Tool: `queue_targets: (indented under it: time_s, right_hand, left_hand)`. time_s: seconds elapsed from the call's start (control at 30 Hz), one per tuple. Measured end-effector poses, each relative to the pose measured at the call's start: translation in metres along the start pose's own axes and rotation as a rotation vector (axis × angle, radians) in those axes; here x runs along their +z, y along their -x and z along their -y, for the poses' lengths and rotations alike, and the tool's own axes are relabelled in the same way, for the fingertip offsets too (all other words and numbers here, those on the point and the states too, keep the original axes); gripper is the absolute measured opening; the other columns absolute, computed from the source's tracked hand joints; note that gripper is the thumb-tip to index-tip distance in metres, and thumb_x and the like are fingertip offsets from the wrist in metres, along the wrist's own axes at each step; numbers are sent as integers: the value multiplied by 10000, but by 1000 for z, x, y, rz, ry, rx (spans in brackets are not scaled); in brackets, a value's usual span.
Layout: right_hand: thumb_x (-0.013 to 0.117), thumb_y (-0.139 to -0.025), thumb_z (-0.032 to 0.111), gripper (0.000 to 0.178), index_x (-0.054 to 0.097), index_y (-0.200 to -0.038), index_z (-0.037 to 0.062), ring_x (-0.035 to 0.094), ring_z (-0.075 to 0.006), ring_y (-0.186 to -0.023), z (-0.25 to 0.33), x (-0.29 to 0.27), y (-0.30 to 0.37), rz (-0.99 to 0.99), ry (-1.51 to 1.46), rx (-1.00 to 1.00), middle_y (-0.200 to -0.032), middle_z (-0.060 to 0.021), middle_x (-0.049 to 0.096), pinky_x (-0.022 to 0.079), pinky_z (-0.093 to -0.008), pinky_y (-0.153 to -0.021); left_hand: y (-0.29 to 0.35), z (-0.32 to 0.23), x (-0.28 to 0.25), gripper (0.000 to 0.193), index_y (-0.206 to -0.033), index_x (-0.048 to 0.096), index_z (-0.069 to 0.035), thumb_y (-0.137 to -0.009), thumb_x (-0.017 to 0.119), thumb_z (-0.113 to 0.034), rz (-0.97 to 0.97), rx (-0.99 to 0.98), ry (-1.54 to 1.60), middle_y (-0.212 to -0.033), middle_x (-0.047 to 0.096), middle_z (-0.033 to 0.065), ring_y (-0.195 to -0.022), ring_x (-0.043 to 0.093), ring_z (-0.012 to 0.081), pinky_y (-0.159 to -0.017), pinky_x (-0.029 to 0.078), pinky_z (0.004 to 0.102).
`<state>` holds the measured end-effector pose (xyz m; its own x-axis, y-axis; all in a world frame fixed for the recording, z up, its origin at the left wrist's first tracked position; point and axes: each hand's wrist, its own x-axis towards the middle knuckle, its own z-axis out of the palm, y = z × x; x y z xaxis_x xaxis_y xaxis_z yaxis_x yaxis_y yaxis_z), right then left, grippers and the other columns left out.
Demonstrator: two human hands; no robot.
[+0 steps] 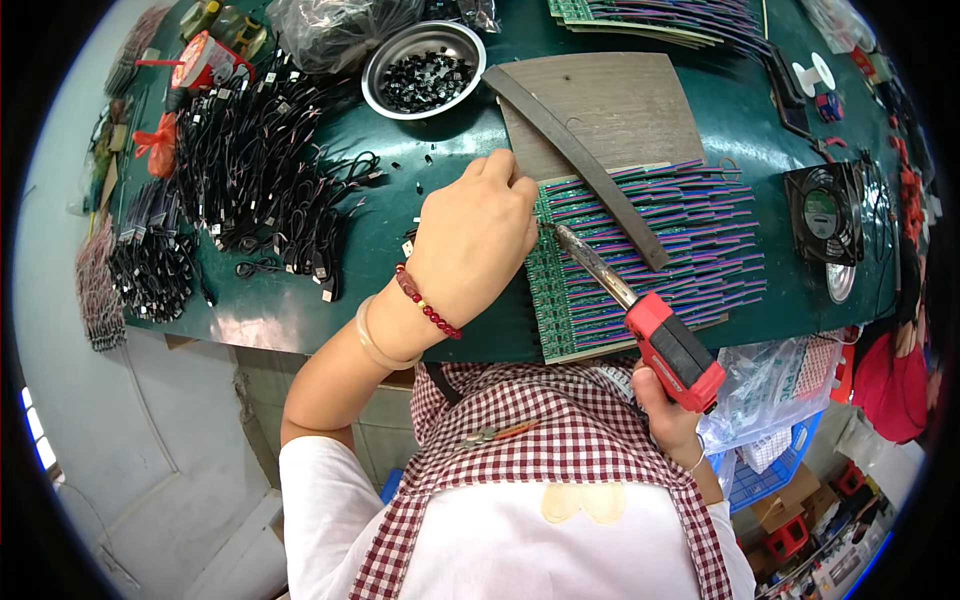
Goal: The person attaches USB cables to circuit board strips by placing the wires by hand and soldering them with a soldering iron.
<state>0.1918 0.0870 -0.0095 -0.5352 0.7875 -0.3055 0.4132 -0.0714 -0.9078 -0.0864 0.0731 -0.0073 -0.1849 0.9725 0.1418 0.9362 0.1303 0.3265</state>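
My right hand [665, 415] grips a red and black soldering gun [680, 350]. Its long metal barrel slants up and left, and the tip ends over the left part of a panel of green circuit boards [555, 300]. Rows of thin multicoloured wires [680, 235] run rightward from this panel. At the panel's upper left edge is my left hand [475, 225], back upward with its fingers curled closed. Whatever those fingers hold is hidden beneath them. A dark flat bar [585, 165] lies slantwise across the wires and a grey-brown board [620, 100].
Left of my hand lie piles of black cables [260, 160] with plugs. A steel bowl [425, 70] holds small black parts, and a few lie loose nearby. On the right stand a black fan [825, 210] and a white spool [813, 74]. More wired boards [650, 20] sit at the back.
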Motion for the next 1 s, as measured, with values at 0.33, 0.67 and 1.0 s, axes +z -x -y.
queue_targets:
  time_s: [0.33,0.67,1.0]
  right_hand:
    - [674,-826,108,181,603,-973,29,561,-168,-795,-15,-3,6,-72,-170,-12,-908,-69,553,450,-306,-701]
    - [551,-910,155,275,511,-1106,-34,458,-87,-535,-2,4,-3,-102,-132,-185,-668,-66,539,393,-237,-493]
    - [537,-913,160,340,470,-1177,-44,421,-97,-492,5,-10,-17,-186,-320,-172,-650,-74,524,379,-241,-478]
  left_hand:
    - [-1,-3,-2,57,-764,600,-32,-746,623,-81,25,-4,-14,-884,567,71,-816,600,242,-659,500,350]
    - [3,-6,-2,109,-795,558,-22,-731,636,-63,21,-57,-7,-907,532,90,-805,593,260,-656,503,354]
    - [92,82,-25,212,-929,540,-18,-811,659,-147,-199,-662,-283,-912,542,120,-823,555,307,-703,465,401]
